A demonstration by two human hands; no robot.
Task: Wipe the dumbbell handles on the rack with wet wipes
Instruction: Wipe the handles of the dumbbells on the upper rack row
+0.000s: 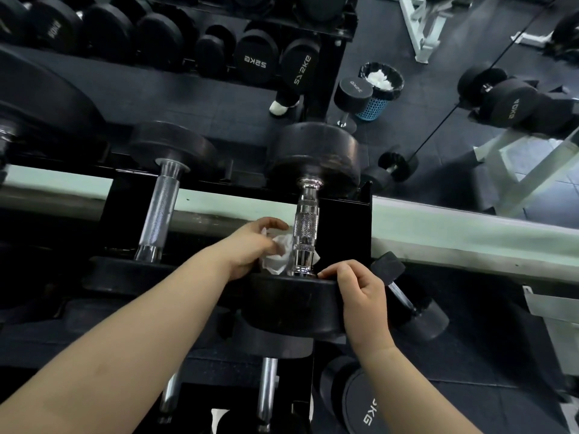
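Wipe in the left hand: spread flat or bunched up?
Bunched up. The wet wipe sits crumpled in the left hand, pressed against the lower end of the chrome dumbbell handle.

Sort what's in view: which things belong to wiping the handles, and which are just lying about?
Job: wet wipe, shiny dumbbell handle, neighbouring handle, rack.
Lying about: white bench frame, upright dumbbell on floor.

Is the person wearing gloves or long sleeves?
No. The left grip and right grip are bare hands: no gloves, rings or watch visible. The left forearm and right forearm show no sleeve.
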